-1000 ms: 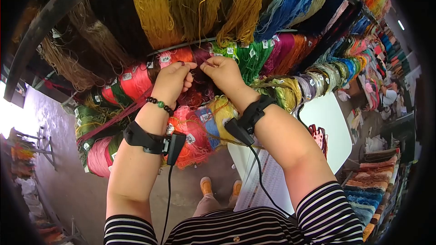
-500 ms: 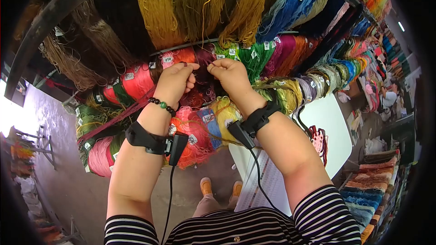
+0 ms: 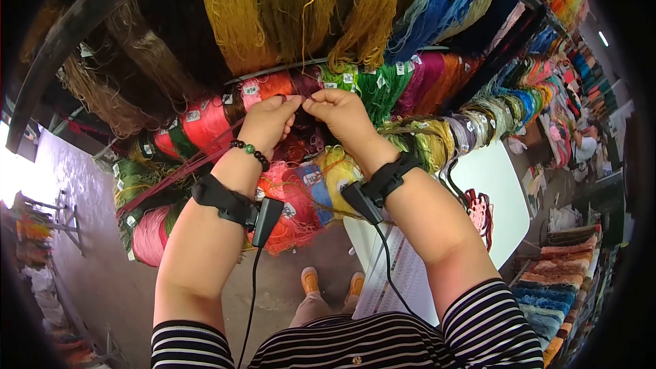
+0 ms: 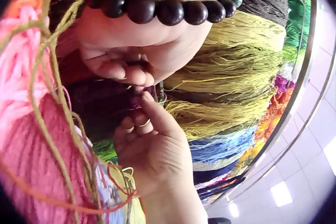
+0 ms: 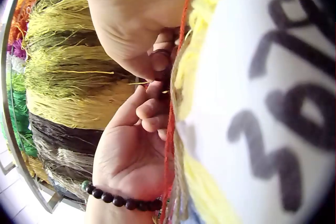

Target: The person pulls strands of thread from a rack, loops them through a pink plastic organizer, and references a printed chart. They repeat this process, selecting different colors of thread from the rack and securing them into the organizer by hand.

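In the head view my left hand and right hand meet fingertip to fingertip in front of a dark purple skein on the rack. Both hands have curled fingers, with thumb and forefinger pinching fine dark purple thread between them. The left wrist view shows a bit of purple right at the fingertips, mostly hidden by the fingers. Seen from the right wrist, the two hands face each other closely beside a yellow skein with a white handwritten label.
Mustard skeins hang above the hands. Labelled pink skeins and green skeins flank them, with a red-pink bundle below. A white table stands to the right, and printed sheets lie nearer me.
The gap between the two hands' fingertips has closed; the left hand has shifted slightly right toward the right hand. The skeins stay put.
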A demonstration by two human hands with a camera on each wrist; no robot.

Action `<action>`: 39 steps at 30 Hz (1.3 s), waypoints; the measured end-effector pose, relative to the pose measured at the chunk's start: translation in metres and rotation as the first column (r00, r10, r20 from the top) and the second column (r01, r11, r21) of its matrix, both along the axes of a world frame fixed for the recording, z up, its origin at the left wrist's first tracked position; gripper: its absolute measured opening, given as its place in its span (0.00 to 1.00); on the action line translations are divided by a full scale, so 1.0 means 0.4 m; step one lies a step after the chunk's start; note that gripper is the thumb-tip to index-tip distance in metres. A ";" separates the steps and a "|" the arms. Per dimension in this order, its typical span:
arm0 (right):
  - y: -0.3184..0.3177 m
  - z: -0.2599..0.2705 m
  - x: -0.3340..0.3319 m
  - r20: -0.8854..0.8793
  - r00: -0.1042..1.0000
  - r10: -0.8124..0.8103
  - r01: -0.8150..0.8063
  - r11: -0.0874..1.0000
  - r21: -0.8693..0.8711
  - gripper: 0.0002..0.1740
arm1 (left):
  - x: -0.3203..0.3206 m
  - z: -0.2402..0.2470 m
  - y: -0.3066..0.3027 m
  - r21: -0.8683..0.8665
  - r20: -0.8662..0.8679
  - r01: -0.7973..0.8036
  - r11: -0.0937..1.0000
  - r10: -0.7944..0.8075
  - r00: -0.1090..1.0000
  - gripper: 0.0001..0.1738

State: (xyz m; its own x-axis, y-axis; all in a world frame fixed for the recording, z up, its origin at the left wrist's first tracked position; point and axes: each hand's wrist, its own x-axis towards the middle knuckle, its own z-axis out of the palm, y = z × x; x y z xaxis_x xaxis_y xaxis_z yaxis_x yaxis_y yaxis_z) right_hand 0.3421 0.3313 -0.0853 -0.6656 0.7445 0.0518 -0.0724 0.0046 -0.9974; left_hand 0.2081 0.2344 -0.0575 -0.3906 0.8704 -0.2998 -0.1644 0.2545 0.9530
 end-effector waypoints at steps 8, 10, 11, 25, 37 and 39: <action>-0.005 0.009 0.001 -0.006 0.999 0.037 -0.037 0.999 -0.019 0.05 | -0.003 -0.005 0.006 0.065 0.019 -0.006 0.998 0.005 1.000 0.12; -0.004 0.009 0.002 0.012 0.999 0.046 -0.046 0.999 -0.011 0.05 | -0.005 -0.006 0.006 0.069 0.014 -0.004 0.998 0.003 1.000 0.11; -0.003 0.009 0.002 0.021 0.999 0.050 -0.050 0.999 -0.008 0.05 | -0.007 -0.009 0.007 0.072 0.008 -0.003 0.997 0.002 1.000 0.11; -0.001 0.007 0.007 -0.031 0.999 -0.008 0.004 0.993 -0.122 0.03 | 0.000 -0.027 0.014 0.130 -0.223 -0.020 0.991 0.049 0.974 0.09; -0.007 0.058 0.031 0.038 0.999 0.000 0.012 0.947 -0.320 0.07 | -0.022 -0.054 0.013 0.160 -0.615 -0.021 0.987 0.116 0.780 0.14; -0.008 0.056 0.031 0.067 0.998 0.000 0.020 0.953 -0.302 0.05 | -0.019 -0.048 0.013 0.163 -0.587 -0.030 0.986 0.122 0.800 0.15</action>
